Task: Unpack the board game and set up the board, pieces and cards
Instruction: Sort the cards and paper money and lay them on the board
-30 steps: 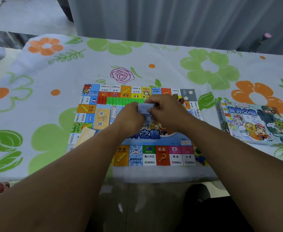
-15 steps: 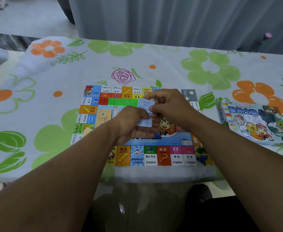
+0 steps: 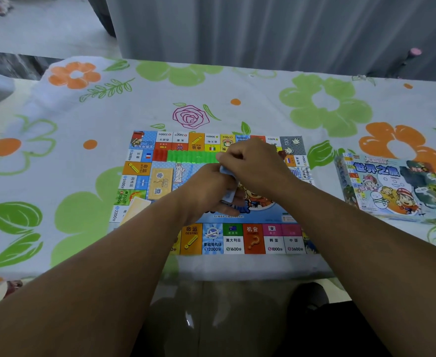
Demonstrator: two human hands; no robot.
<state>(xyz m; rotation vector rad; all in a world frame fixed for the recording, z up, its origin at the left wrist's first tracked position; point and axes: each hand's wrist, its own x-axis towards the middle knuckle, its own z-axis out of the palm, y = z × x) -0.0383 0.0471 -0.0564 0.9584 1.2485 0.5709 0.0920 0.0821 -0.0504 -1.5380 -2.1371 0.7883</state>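
Both left hand (image 3: 206, 188) and right hand (image 3: 254, 164) pinch blue cards (image 3: 224, 170).

**Board at mid-frame, box off to its right**

The board (image 3: 211, 238) lies flat on the table (image 3: 82, 119) at mid-frame. The box (image 3: 392, 186) sits on the table apart from it, at the right edge of the frame. On the board's upper part a row of pieces (image 3: 191, 156) runs just inside the far squares. A card stack (image 3: 160, 182) lies on its left part, a second stack (image 3: 137, 204) below that. Over the board's centre the left hand (image 3: 206, 189), lower left, and right hand (image 3: 253, 163), upper right, hold small cards (image 3: 228, 195) between them.
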